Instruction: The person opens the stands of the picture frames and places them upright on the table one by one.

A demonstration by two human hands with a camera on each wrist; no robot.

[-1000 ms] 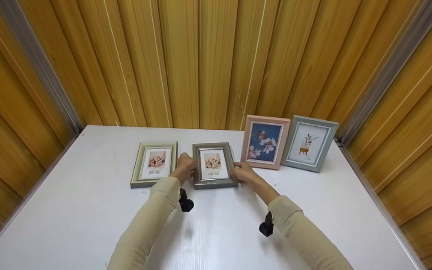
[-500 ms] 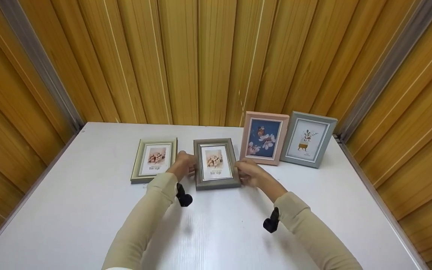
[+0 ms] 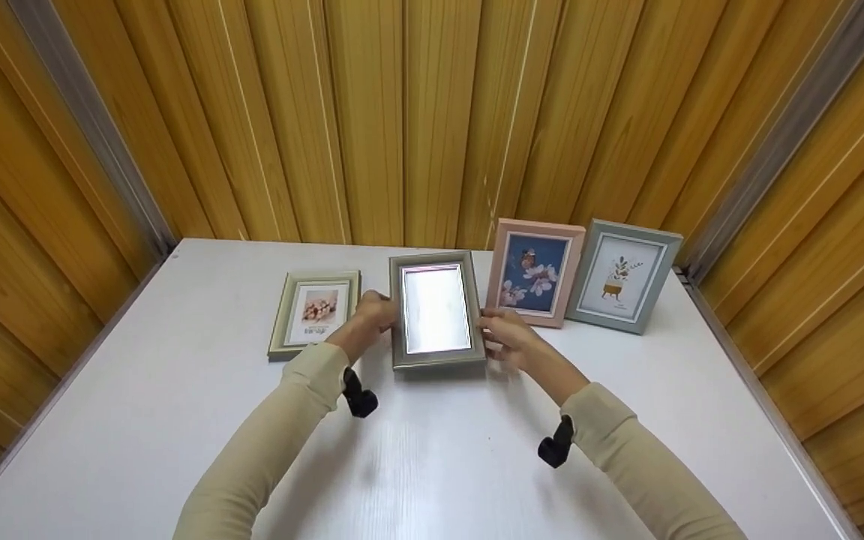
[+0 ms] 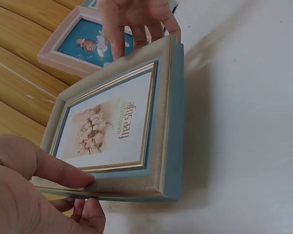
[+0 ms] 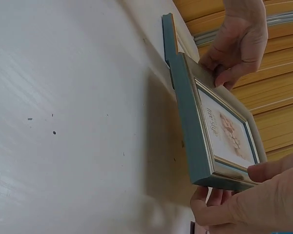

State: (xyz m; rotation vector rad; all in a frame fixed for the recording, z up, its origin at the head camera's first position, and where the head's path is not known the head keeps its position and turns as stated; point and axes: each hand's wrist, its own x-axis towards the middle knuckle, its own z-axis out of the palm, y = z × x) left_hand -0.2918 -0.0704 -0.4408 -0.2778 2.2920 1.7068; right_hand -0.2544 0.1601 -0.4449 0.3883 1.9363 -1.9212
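A grey-brown picture frame [image 3: 438, 361] is held between both hands over the table, tilted up toward the head camera. Glare whites out its picture in the head view; the left wrist view shows a flower print [image 4: 95, 129] with "free style" lettering. My left hand [image 3: 372, 315] pinches the left side, its thumb [image 4: 71, 175] on the front and fingers behind. On the right side, my right hand [image 3: 513, 339] grips the same way, thumb [image 5: 268, 169] over the face edge. A shadow [image 5: 158, 146] falls on the table beside the frame's lower edge.
A pale green picture frame [image 3: 277, 330] lies flat to the left of the left hand. At the back right, a pink frame [image 3: 492, 289] and a grey-green frame [image 3: 582, 281] stand upright side by side. Wood-look panels [image 3: 364, 120] wall the white table [image 3: 417, 465].
Both hands have lifted the grey-brown frame from the table and tilted its far end up. Glare now covers its glass in the head view. The other frames keep their places.
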